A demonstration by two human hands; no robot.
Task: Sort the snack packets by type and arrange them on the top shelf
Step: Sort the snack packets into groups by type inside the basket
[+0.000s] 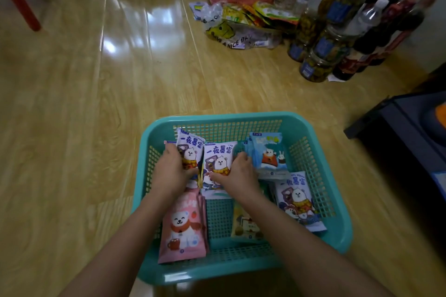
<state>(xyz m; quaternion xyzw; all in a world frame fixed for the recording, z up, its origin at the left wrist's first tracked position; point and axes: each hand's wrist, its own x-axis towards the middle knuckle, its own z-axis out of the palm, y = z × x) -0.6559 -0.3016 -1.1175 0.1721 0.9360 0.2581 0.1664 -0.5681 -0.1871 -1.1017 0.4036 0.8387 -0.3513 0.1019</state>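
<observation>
Propped on end side by side at the far left of a teal plastic lattice basket [217,117]: two purple-and-white bear-print snack packets [218,158], long axes running away from the body. Left hand [169,172] curled round the left one, right hand [239,175] curled round the right. Lying flat further right, nearer the right hand, a third matching packet [298,200]. Beneath, a wooden floor [84,116].
</observation>
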